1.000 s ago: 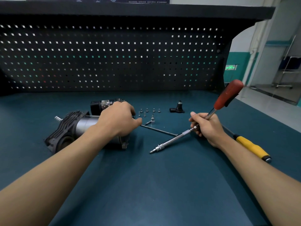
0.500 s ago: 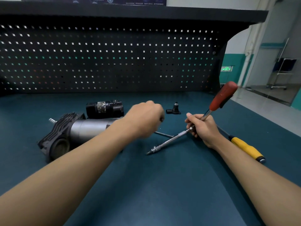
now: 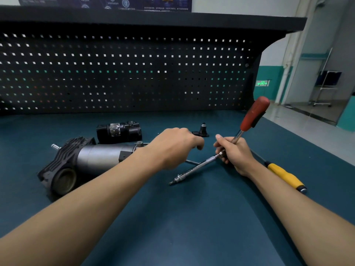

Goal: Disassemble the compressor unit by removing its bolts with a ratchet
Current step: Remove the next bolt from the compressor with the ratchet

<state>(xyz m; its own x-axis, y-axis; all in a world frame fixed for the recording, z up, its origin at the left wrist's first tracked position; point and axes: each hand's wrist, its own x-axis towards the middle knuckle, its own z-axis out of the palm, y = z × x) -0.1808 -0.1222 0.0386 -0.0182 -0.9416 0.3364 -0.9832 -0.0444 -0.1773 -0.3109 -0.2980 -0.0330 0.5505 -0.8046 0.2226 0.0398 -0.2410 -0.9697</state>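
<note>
- Head view: the compressor unit (image 3: 84, 160) lies on its side at the left of the matte teal bench (image 3: 192, 223). It has a ribbed black cast head and a smooth grey cylindrical body.
- The left hand (image 3: 172, 148) hovers just beside the compressor unit's right end with its fingers curled under; I cannot tell whether it holds anything.
- The right hand (image 3: 237, 155) grasps the ratchet (image 3: 253, 114) by its chrome shank. The glossy red handle tilts up and the knurled extension (image 3: 194, 168) slants down to the bench.
- A boxy black block (image 3: 119, 132) lies behind the compressor unit.
- A yellow-handled screwdriver (image 3: 285, 176) lies near the right forearm.
- A black perforated pegboard (image 3: 124, 73) backs the bench.
</note>
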